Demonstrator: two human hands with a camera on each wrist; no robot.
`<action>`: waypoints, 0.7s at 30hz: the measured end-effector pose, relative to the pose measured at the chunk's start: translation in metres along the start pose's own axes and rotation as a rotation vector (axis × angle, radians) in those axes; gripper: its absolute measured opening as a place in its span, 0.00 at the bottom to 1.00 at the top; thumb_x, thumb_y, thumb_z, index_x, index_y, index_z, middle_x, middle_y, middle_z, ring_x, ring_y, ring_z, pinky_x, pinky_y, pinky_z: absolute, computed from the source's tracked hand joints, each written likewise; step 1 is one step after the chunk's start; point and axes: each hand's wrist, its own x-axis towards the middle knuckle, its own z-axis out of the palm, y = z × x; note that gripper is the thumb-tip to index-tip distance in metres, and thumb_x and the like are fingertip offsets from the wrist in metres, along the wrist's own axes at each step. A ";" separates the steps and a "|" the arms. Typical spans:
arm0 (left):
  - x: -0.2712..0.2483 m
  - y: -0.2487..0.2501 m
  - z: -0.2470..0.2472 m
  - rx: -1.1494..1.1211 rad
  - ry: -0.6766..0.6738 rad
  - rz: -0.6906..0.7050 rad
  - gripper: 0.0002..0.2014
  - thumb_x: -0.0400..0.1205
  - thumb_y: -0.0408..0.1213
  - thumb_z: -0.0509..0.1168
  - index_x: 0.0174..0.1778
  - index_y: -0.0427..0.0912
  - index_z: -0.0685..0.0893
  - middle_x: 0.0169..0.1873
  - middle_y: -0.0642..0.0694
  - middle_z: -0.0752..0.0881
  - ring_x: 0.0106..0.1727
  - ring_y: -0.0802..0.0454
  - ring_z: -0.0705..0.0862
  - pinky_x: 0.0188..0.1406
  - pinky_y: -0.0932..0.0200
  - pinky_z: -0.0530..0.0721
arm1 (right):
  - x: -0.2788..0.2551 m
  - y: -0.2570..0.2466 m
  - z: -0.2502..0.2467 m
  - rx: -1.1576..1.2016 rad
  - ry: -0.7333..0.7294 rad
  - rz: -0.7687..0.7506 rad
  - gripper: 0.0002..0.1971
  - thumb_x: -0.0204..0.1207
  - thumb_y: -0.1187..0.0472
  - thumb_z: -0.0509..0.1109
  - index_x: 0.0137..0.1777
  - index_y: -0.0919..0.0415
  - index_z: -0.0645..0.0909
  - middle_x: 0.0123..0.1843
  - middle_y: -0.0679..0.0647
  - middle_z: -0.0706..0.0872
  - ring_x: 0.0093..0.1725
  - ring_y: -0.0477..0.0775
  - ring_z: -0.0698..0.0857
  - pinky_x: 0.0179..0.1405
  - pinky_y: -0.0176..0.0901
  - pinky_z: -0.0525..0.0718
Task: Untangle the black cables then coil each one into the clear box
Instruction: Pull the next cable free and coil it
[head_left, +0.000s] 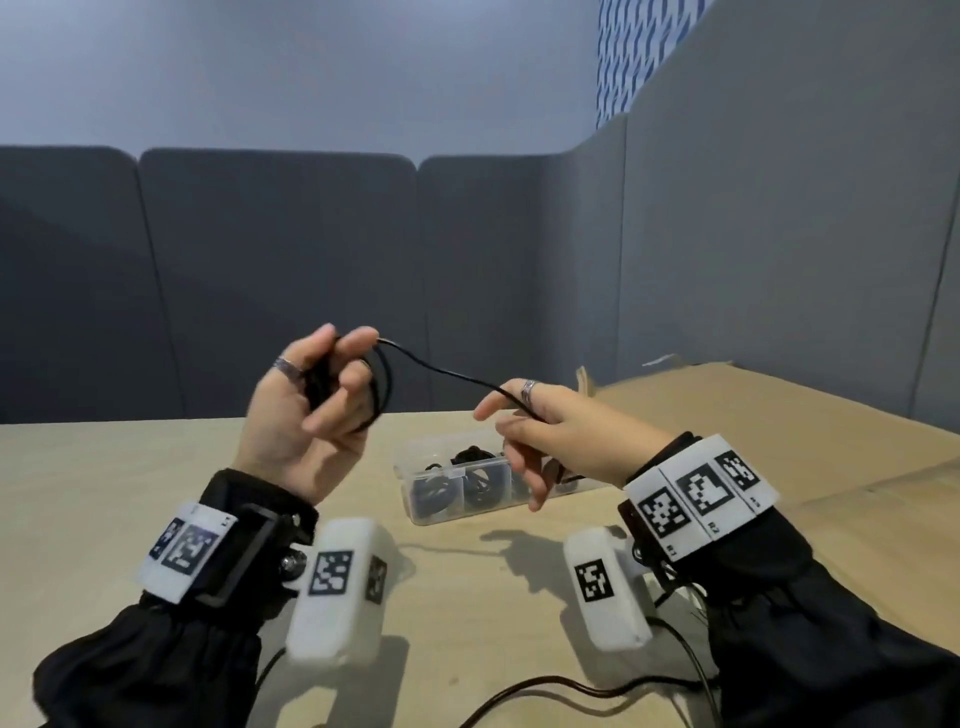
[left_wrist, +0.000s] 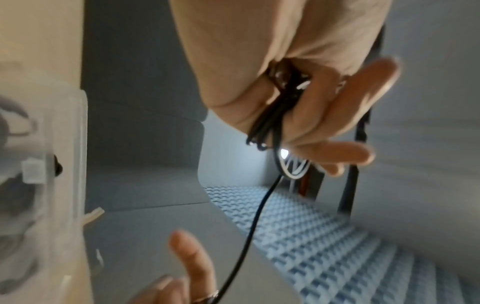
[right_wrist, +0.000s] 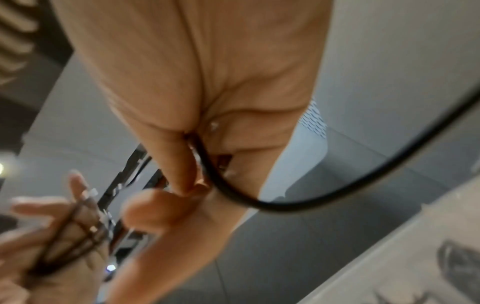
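a: what has the left hand (head_left: 306, 410) got?
b: its fingers are curled round a small coil of black cable (head_left: 376, 384), held up above the worktop (head_left: 130, 467) with the palm turned toward the person. the loops hang out past the fingers on the side facing the other hand.

a: and the right hand (head_left: 550, 431)?
b: it pinches the same cable a little way along. one strand runs from the coil across the gap between the two hands and slopes down into the right thumb and first finger; the other fingers hang loose and spread. the right wrist view shows the cable passing under the thumb and curving away past the hand.

a: where is the clear box (head_left: 415, 506)?
b: on the worktop just beyond and below the right hand, partly hidden by its fingers. its lid is off or open, hard to tell which, and black coils (head_left: 441, 491) lie in its compartments.

a: anything else close by?
b: a brown cardboard sheet (head_left: 753, 395) lies farther out past the right hand, and grey panels (head_left: 285, 260) stand behind both hands.
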 end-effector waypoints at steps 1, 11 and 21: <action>0.001 0.004 -0.004 -0.067 0.045 0.039 0.08 0.63 0.43 0.68 0.31 0.44 0.89 0.19 0.52 0.80 0.08 0.59 0.66 0.06 0.71 0.59 | -0.001 -0.001 0.000 0.084 -0.012 -0.002 0.04 0.85 0.64 0.58 0.56 0.62 0.72 0.29 0.55 0.77 0.22 0.51 0.75 0.26 0.47 0.86; 0.008 0.002 -0.012 -0.129 0.204 0.348 0.16 0.83 0.41 0.55 0.60 0.38 0.82 0.55 0.43 0.89 0.60 0.48 0.86 0.54 0.58 0.86 | 0.000 0.008 -0.010 -0.306 -0.001 0.031 0.12 0.69 0.61 0.78 0.30 0.53 0.79 0.30 0.55 0.87 0.26 0.49 0.77 0.26 0.37 0.76; 0.017 -0.021 -0.015 0.615 0.219 0.173 0.14 0.88 0.36 0.52 0.68 0.38 0.71 0.53 0.38 0.87 0.51 0.44 0.88 0.58 0.50 0.81 | -0.015 -0.024 0.019 -0.252 -0.368 -0.192 0.07 0.78 0.56 0.70 0.49 0.58 0.86 0.37 0.69 0.78 0.35 0.60 0.72 0.35 0.37 0.71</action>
